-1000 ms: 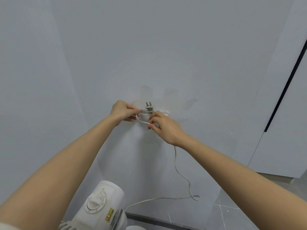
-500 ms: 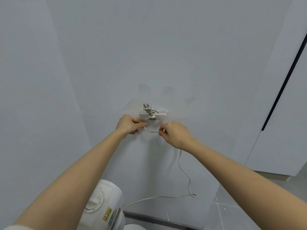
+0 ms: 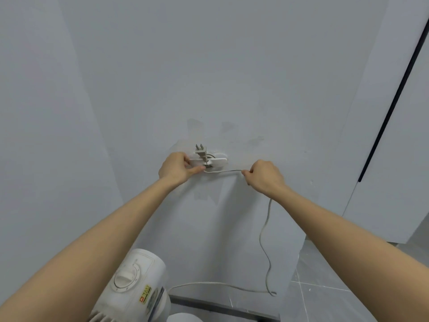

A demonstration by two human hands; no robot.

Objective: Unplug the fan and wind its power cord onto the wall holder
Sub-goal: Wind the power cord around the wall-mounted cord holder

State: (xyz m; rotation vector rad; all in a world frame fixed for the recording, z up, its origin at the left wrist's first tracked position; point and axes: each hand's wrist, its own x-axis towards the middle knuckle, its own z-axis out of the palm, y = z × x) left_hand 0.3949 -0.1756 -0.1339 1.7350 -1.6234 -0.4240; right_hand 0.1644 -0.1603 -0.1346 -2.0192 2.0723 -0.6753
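A white wall holder (image 3: 218, 161) with flat wings is fixed to the grey wall. The grey plug (image 3: 200, 150) sticks up from its middle, prongs upward. My left hand (image 3: 177, 168) rests on the holder's left wing, index finger pressing the cord at the hub. My right hand (image 3: 264, 177) pinches the white power cord (image 3: 262, 231) to the right of the holder, pulling a short stretch taut. The rest of the cord hangs down, loops near the floor and runs left to the white fan (image 3: 134, 287) at the bottom.
A pale door or cabinet panel with a black vertical strip (image 3: 392, 98) stands at the right. Grey floor tiles (image 3: 329, 298) show at the bottom right, with a dark skirting strip along the wall's foot.
My right hand has moved out to the right from under the holder, drawing the cord taut. My left hand has stayed at the holder's left side.
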